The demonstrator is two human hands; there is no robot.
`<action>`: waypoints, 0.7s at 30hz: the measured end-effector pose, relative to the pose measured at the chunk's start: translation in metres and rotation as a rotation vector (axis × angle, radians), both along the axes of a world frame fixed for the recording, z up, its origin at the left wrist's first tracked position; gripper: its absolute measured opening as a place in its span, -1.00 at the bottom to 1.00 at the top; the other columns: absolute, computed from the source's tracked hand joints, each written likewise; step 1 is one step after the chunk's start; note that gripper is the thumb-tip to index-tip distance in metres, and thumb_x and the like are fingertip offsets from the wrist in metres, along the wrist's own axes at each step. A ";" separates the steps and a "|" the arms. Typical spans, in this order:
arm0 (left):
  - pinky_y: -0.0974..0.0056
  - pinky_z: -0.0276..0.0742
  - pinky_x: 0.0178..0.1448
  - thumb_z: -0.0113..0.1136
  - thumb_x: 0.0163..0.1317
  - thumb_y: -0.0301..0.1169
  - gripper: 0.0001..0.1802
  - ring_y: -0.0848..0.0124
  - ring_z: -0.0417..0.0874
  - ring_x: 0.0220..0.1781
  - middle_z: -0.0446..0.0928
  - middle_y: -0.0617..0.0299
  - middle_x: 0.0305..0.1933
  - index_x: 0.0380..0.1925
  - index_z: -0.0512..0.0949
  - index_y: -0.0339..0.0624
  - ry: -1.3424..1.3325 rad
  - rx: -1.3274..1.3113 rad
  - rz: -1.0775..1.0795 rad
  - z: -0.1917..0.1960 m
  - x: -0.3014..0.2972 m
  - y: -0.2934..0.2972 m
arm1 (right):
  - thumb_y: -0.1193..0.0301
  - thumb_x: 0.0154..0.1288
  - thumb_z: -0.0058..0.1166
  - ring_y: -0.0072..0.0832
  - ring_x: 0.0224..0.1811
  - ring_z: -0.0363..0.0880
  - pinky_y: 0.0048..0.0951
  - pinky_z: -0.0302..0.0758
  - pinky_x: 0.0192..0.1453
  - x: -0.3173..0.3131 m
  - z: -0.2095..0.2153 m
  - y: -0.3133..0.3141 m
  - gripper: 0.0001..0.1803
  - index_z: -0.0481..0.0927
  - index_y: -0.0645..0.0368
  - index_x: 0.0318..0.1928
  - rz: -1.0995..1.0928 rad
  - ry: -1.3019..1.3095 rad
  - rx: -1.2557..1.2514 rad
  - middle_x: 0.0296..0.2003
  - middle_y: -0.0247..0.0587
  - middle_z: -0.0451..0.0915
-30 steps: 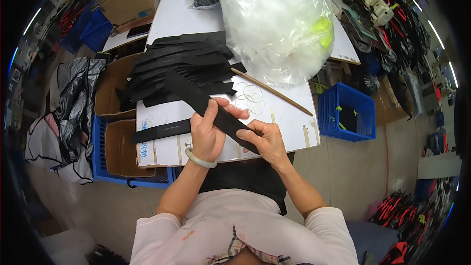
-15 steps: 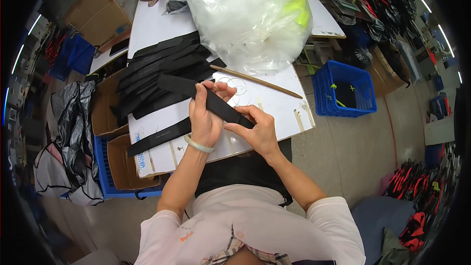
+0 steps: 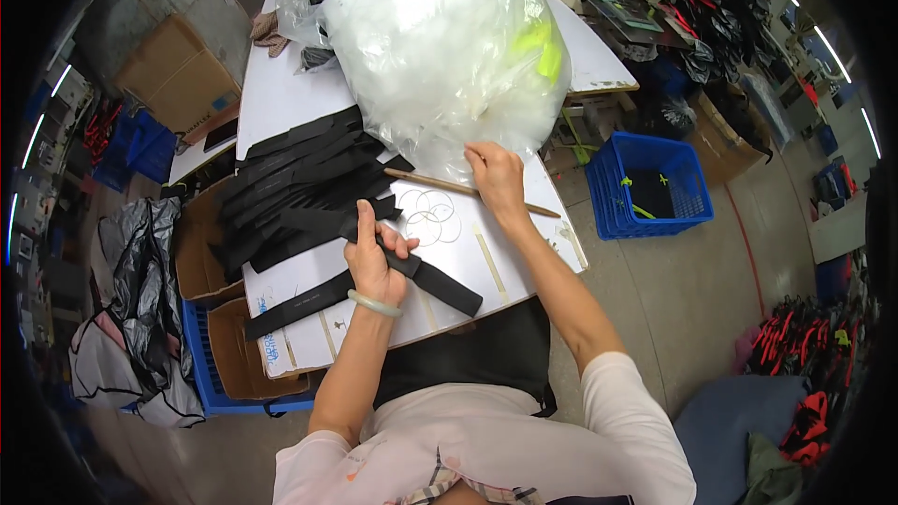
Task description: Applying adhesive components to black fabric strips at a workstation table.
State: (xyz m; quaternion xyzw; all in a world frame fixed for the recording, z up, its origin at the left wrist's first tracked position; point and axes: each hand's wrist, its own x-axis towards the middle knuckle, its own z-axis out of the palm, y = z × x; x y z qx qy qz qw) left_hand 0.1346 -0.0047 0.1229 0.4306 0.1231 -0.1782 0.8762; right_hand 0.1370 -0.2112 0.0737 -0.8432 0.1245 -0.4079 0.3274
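Note:
My left hand (image 3: 379, 257) holds a black fabric strip (image 3: 447, 290) above the table's near part. The strip's free end slants down to the right, and a pale bangle circles that wrist. At the near edge of a clear plastic bag full of white fibre stuffing (image 3: 440, 47), my right hand (image 3: 498, 182) has its fingers closed together. What they pinch, if anything, is too small to make out. A long wooden stick (image 3: 426, 181) lies under that hand. To the left spreads a pile of black fabric strips (image 3: 290, 178). Another single strip (image 3: 299, 307) lies nearer.
The white table (image 3: 271, 98) has circles drawn on it and pieces of tape. Cardboard boxes (image 3: 238, 346) in a blue crate stand against its left side. On the floor at right is a blue plastic basket (image 3: 645, 182). Bright yellow-green material (image 3: 541, 51) shows at the bag.
My right hand has let go of the black strip and moved up and away to the bag's near edge. My left hand still holds the strip, now tilted lower.

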 end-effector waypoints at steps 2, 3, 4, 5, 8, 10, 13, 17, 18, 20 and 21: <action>0.18 0.56 -0.44 0.19 0.32 -0.02 -0.51 0.44 0.30 -0.76 0.23 0.32 -0.73 -0.62 0.33 -0.09 0.028 -0.008 -0.012 -0.002 -0.003 0.002 | 0.46 0.22 0.06 -0.08 -0.45 0.67 -0.17 0.55 -0.32 0.032 -0.005 -0.010 -0.83 0.68 0.24 -0.25 -0.076 0.018 -0.158 -0.47 0.04 0.64; 0.20 0.55 -0.45 0.17 0.33 -0.02 -0.53 0.44 0.30 -0.75 0.23 0.31 -0.73 -0.58 0.33 -0.09 0.031 -0.031 -0.028 -0.004 -0.005 0.006 | 0.48 0.20 0.05 -0.09 -0.45 0.68 -0.14 0.55 -0.35 0.045 -0.008 -0.015 -0.85 0.67 0.22 -0.31 -0.140 0.262 -0.298 -0.48 0.02 0.65; 0.21 0.54 -0.46 0.16 0.34 -0.03 -0.54 0.44 0.30 -0.75 0.23 0.31 -0.73 -0.57 0.33 -0.09 0.056 -0.047 -0.033 -0.003 -0.009 0.007 | 0.50 0.18 0.04 -0.10 -0.45 0.70 -0.11 0.56 -0.39 0.057 -0.012 -0.018 -0.87 0.66 0.20 -0.36 -0.208 0.507 -0.436 -0.49 0.00 0.66; 0.22 0.53 -0.47 0.16 0.34 -0.03 -0.55 0.44 0.29 -0.76 0.23 0.31 -0.74 -0.57 0.34 -0.08 0.063 -0.046 -0.048 -0.004 -0.011 0.009 | 0.50 0.13 0.04 -0.12 -0.44 0.71 -0.09 0.56 -0.45 0.065 -0.021 -0.025 -0.90 0.63 0.15 -0.41 -0.226 0.542 -0.483 -0.49 0.00 0.67; 0.23 0.51 -0.49 0.17 0.34 -0.05 -0.56 0.45 0.29 -0.76 0.25 0.31 -0.74 -0.56 0.34 -0.07 0.089 -0.033 -0.052 -0.007 -0.018 0.018 | 0.49 0.12 0.05 -0.18 -0.43 0.72 -0.14 0.57 -0.45 0.074 -0.024 -0.037 -0.88 0.64 0.13 -0.34 -0.163 0.606 -0.576 -0.49 -0.02 0.68; 0.23 0.51 -0.49 0.17 0.34 -0.06 -0.57 0.45 0.30 -0.77 0.27 0.30 -0.74 -0.56 0.34 -0.07 0.087 -0.024 -0.063 -0.010 -0.020 0.020 | 0.49 0.12 0.03 -0.17 -0.50 0.69 -0.17 0.55 -0.49 0.068 -0.031 -0.038 -0.89 0.64 0.12 -0.39 -0.200 0.542 -0.621 -0.52 -0.12 0.67; 0.26 0.53 -0.48 0.21 0.32 -0.15 -0.64 0.47 0.31 -0.77 0.29 0.31 -0.73 -0.52 0.39 -0.11 0.066 -0.051 -0.042 -0.011 -0.018 0.021 | 0.53 0.09 0.08 -0.20 -0.53 0.65 -0.22 0.50 -0.51 0.043 -0.030 -0.028 -0.92 0.63 0.12 -0.45 -0.197 0.277 -0.562 -0.53 -0.18 0.63; 0.32 0.55 -0.48 0.25 0.26 -0.36 -0.77 0.52 0.35 -0.74 0.39 0.29 -0.65 -0.25 0.52 -0.33 -0.055 0.088 -0.119 -0.009 -0.021 0.013 | 0.56 -0.01 0.21 -0.25 -0.26 0.61 -0.25 0.49 -0.31 -0.023 0.028 0.031 -0.84 0.61 0.21 -0.33 0.085 -0.095 -0.136 -0.34 -0.14 0.58; 0.36 0.53 -0.48 0.24 0.23 -0.44 -0.65 0.54 0.39 -0.69 0.44 0.27 -0.57 -0.05 0.49 -0.44 -0.133 0.080 -0.152 -0.007 -0.025 0.007 | 0.56 -0.01 0.21 -0.25 -0.26 0.61 -0.25 0.49 -0.31 -0.036 0.044 0.044 -0.84 0.61 0.21 -0.33 0.098 -0.079 -0.133 -0.34 -0.14 0.58; 0.39 0.51 -0.47 0.24 0.24 -0.44 -0.61 0.55 0.42 -0.65 0.47 0.26 -0.52 0.00 0.47 -0.46 -0.218 0.068 -0.152 0.005 -0.031 -0.007 | 0.56 0.00 0.21 -0.22 -0.15 0.61 -0.29 0.53 -0.18 -0.055 0.067 0.061 -0.86 0.61 0.24 -0.35 0.212 -0.165 -0.348 -0.23 -0.12 0.61; 0.39 0.51 -0.47 0.24 0.24 -0.44 -0.61 0.55 0.42 -0.65 0.47 0.26 -0.52 0.00 0.47 -0.46 -0.205 0.070 -0.152 0.004 -0.031 -0.008 | 0.56 0.00 0.21 -0.22 -0.15 0.61 -0.29 0.53 -0.18 -0.061 0.069 0.066 -0.86 0.61 0.24 -0.35 0.214 -0.153 -0.344 -0.23 -0.12 0.61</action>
